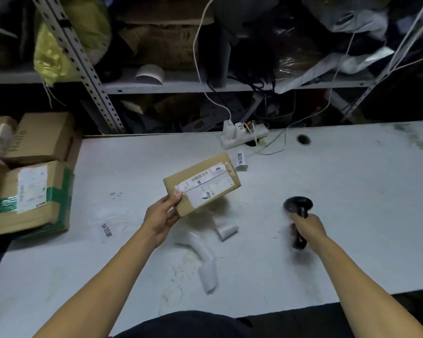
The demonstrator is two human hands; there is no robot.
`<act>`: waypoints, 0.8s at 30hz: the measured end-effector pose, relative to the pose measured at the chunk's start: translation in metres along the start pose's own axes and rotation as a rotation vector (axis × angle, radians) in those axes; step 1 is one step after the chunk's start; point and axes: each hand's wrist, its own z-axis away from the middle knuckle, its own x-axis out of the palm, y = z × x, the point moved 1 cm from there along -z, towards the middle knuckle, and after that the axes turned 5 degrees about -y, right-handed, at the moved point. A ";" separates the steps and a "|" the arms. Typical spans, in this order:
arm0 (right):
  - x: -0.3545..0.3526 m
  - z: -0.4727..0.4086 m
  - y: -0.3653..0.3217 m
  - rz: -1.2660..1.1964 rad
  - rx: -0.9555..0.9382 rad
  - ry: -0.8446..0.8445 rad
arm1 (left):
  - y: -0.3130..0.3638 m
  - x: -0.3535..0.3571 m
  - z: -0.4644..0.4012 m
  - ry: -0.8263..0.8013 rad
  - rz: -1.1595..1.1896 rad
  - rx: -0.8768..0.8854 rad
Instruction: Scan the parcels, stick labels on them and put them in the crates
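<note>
My left hand (162, 215) grips the near corner of a small brown cardboard parcel (202, 184) and holds it tilted above the white table (352, 203). A white shipping label with a barcode faces up on the parcel. My right hand (307, 228) is closed around the handle of a black barcode scanner (298, 208), blurred, to the right of the parcel; its head points roughly toward the parcel. A printed label strip (107, 231) lies flat on the table left of my left arm. A label roll (241, 161) stands just behind the parcel.
Two larger cardboard boxes (32, 181) are stacked at the table's left edge. Curled white backing strips (209, 264) lie between my arms. A power strip (244, 136) with plugs and cables sits at the table's back edge. Cluttered metal shelves (181, 87) rise behind the table.
</note>
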 end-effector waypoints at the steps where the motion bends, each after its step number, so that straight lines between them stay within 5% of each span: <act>1: 0.007 0.008 -0.022 0.011 -0.068 -0.045 | 0.004 0.000 -0.002 0.008 0.007 0.023; 8: 0.063 0.109 -0.151 0.155 -0.510 -0.536 | 0.018 -0.006 -0.014 0.076 0.051 0.105; 24: 0.064 0.155 -0.176 0.373 -0.664 -0.512 | 0.014 -0.035 -0.015 0.154 0.100 0.083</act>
